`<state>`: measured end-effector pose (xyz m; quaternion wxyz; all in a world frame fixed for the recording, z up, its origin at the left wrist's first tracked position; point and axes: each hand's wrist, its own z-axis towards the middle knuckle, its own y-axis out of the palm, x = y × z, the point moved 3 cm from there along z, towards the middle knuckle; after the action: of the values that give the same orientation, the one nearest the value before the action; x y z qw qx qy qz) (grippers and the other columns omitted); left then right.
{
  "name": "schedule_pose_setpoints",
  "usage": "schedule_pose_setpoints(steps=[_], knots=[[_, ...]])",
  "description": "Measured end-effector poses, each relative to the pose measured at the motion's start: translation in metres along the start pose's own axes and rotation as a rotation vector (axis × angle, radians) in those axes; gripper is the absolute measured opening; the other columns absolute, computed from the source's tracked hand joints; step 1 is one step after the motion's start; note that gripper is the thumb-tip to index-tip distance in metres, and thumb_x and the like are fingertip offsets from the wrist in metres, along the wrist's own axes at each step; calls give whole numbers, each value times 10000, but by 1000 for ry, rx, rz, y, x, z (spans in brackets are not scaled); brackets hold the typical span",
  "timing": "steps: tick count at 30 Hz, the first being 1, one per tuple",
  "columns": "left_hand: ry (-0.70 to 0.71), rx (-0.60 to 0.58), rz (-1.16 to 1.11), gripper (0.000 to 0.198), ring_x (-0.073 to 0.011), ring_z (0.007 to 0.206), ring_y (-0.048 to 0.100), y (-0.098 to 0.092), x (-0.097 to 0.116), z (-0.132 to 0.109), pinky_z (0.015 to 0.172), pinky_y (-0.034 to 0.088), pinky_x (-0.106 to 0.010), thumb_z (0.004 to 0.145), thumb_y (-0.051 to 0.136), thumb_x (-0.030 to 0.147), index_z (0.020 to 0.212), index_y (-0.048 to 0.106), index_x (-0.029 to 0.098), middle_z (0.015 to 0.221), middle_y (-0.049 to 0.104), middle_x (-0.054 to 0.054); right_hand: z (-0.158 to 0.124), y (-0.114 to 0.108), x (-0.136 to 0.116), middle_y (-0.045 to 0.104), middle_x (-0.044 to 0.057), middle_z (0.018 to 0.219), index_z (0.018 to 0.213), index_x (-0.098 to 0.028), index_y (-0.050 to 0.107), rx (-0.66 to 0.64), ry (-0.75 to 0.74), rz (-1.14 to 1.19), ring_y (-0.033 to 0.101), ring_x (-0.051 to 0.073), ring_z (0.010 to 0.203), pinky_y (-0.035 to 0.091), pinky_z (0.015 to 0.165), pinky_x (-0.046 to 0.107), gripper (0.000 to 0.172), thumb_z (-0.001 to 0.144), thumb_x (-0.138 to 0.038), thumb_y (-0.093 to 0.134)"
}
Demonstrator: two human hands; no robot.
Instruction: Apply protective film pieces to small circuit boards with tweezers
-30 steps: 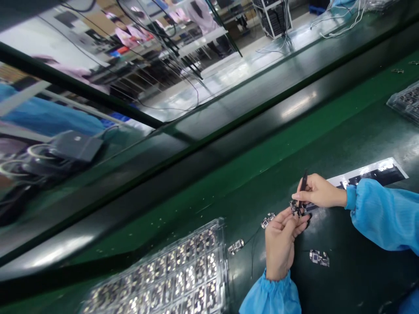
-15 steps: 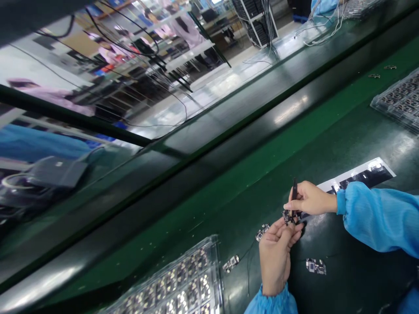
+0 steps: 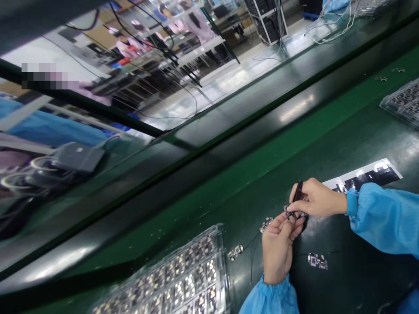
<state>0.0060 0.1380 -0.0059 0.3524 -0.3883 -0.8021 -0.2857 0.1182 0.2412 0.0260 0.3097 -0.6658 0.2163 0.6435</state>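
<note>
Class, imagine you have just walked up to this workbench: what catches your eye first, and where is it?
Low and right of centre, the left hand pinches a small circuit board while the right hand works it with a dark slim tool. A clear tray of boards gleams at bottom left, and loose boards lie on the green bench.

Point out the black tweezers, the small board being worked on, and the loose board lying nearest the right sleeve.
Black tweezers [image 3: 297,192], head view, on the upper shaft above the right hand's fingers.
Small board [image 3: 290,212], head view, on its exposed middle between both hands' fingertips.
Loose board [image 3: 317,261], head view, on its centre.
</note>
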Motion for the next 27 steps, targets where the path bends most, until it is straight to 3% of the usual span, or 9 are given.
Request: schedule_pose_setpoints(steps=[19, 27], knots=[[11, -37, -95, 322, -145, 676, 677, 3, -1, 0, 612, 543, -201, 598, 768, 183, 882, 644, 97, 845, 713, -78, 2, 4, 13, 623, 26, 598, 692, -133, 561, -14, 135, 287, 623, 153, 576, 505, 566, 271, 158, 710, -269, 639], [9, -56, -120, 390, -159, 716, 683, 5, 1, 0, 633, 548, -212, 643, 728, 146, 997, 572, 88, 898, 709, -105, 1, 2, 14, 633, 24, 584, 682, -133, 576, 69, 112, 272, 640, 158, 558, 510, 529, 251, 208, 705, -319, 666]])
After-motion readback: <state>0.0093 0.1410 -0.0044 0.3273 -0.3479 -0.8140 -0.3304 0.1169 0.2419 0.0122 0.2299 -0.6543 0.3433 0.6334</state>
